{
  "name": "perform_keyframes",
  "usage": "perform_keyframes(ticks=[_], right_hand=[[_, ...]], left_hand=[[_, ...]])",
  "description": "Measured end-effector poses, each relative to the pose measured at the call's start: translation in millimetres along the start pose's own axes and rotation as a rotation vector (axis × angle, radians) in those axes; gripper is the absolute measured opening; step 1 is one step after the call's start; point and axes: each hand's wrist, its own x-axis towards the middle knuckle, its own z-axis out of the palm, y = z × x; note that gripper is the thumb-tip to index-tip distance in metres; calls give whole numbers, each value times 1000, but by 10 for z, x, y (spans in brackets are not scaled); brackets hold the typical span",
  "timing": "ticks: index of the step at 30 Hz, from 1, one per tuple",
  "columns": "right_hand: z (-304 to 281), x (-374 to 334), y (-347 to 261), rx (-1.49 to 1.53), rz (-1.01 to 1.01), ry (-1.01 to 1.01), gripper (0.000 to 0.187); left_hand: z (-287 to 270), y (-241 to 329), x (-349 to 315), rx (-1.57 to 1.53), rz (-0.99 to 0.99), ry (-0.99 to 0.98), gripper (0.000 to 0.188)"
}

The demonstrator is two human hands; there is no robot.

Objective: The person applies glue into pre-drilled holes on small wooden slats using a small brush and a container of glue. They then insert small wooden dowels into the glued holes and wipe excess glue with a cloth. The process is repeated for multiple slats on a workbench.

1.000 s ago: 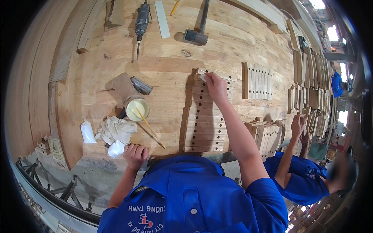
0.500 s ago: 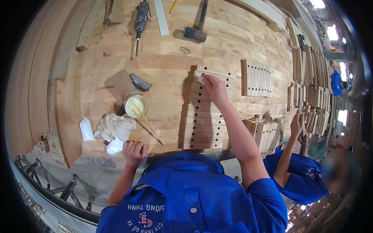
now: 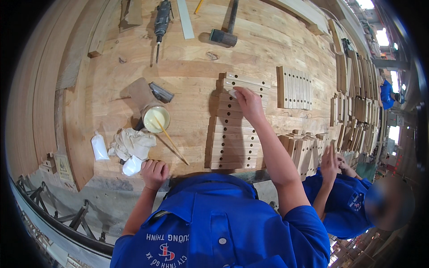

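Note:
A row of pale wooden strips with dark drilled holes (image 3: 230, 143) lies side by side on the workbench in front of me. My right hand (image 3: 250, 106) reaches over the strips near the far end, pinching a small white piece (image 3: 233, 93) whose kind I cannot make out. It is close to the holes along the left ends. At the bench's near edge my left hand (image 3: 155, 174) is curled closed, and what it holds, if anything, is hidden. Beside it lie a white pouch (image 3: 132, 166) and a crumpled cloth (image 3: 132, 144).
A cup of pale yellow liquid (image 3: 161, 119) with a thin stick (image 3: 175, 146) stands left of the strips. Another white pouch (image 3: 99, 147), a power driver (image 3: 161, 22) and a mallet (image 3: 223, 37) lie around. Wooden blocks (image 3: 296, 87) sit to the right, near a co-worker's hands (image 3: 331, 163).
My right hand and the white piece have shifted very slightly nearer along the strips. My left hand stays put. The co-worker's hands have moved nearer to their body.

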Motion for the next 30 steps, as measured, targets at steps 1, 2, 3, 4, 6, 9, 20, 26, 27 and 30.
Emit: perform_keyframes(ticks=[1,2,3,4,6,9,20,26,27,30], right_hand=[[12,-27,-17,22,8,-7,16],[24,-42,-34,43,16,-14,16],[40,-44,-42,37,10,-26,16],[61,-47,-39,31,5,-37,16],[76,-58,-26,25,0,-46,16],[89,-70,-7,26,-11,-29,16],[10,-164,-96,36,13,-86,15],[104,-222,-96,23,-54,-67,12],[107,-228,-92,16,-66,-57,12],[85,-249,-66,-18,-89,-42,12]], left_hand=[[-1,-1,-1,5,-1,-6,11],[-3,-4,-3,10,-1,-12,11],[-3,-5,-6,16,-3,-18,11],[-5,-5,-4,13,0,-16,11],[-6,-6,0,7,4,-12,12],[-6,-2,2,-3,-1,-9,12],[6,-16,-35,-7,-8,-30,12],[1,-17,-29,-10,-4,-30,11],[1,-18,-27,-11,-3,-27,11],[6,-20,-10,0,18,-6,12]])
